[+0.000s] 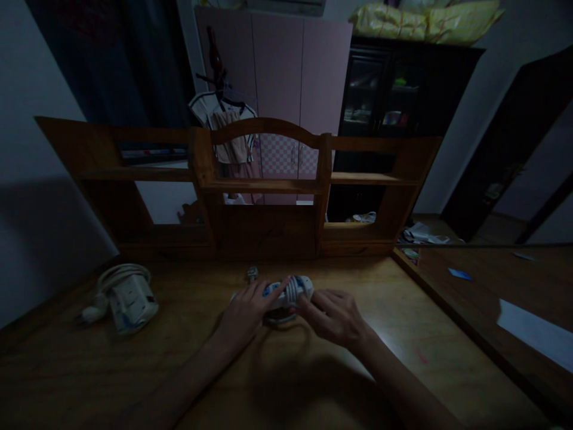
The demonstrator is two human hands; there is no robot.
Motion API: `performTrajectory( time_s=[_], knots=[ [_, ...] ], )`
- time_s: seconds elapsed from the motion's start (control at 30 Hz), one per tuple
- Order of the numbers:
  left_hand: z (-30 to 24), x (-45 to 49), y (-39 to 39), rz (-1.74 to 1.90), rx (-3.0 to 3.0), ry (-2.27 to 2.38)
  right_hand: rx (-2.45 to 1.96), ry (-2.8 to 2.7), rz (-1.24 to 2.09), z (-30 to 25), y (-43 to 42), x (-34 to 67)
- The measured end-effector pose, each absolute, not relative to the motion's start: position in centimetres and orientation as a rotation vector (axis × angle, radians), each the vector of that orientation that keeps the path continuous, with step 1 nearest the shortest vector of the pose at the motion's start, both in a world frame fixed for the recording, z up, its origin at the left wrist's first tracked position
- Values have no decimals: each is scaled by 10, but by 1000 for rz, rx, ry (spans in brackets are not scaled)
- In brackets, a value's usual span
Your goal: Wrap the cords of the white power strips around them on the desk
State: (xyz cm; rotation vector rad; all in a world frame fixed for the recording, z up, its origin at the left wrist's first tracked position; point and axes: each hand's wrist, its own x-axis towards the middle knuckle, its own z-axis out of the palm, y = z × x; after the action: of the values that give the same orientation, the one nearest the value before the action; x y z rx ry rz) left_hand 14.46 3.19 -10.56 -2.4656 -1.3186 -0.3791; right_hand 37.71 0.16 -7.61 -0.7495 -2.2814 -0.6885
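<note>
A white power strip [305, 284] with blue parts lies between my hands, just above or on the wooden desk. Its pale cord [292, 291] is wound in several turns around the strip's right part. My left hand [246, 307] is wrapped over the strip's left end, its thumb lying along the top. Close by the right end, my right hand [333, 316] is closed in a pinch at the cord; the fingertips are partly hidden. A loop of cord hangs below the strip. The plug [252, 274] rests on the desk beyond my left hand.
At the left of the desk [192, 394] sits a second white power strip [133, 301] with its cord coiled on it. A wooden shelf unit [264, 186] runs along the back. On the lower surface at the right lie a white paper [537, 333] and a blue card [459, 274].
</note>
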Motion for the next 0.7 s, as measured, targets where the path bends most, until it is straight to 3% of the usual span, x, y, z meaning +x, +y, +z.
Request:
performTrajectory(
  time_s=[0.1, 0.37, 0.7],
  knots=[
    [-103, 147, 29, -316, -2463, -1166, -880, -2149, -409, -71, 12, 387],
    [-98, 148, 21, -327, -2455, -714, -934, -1928, 767, -52, 29, 406],
    [-97, 145, 12, -631, -2477, -364, -956, -1865, 1196, -62, 39, 406]
  ],
)
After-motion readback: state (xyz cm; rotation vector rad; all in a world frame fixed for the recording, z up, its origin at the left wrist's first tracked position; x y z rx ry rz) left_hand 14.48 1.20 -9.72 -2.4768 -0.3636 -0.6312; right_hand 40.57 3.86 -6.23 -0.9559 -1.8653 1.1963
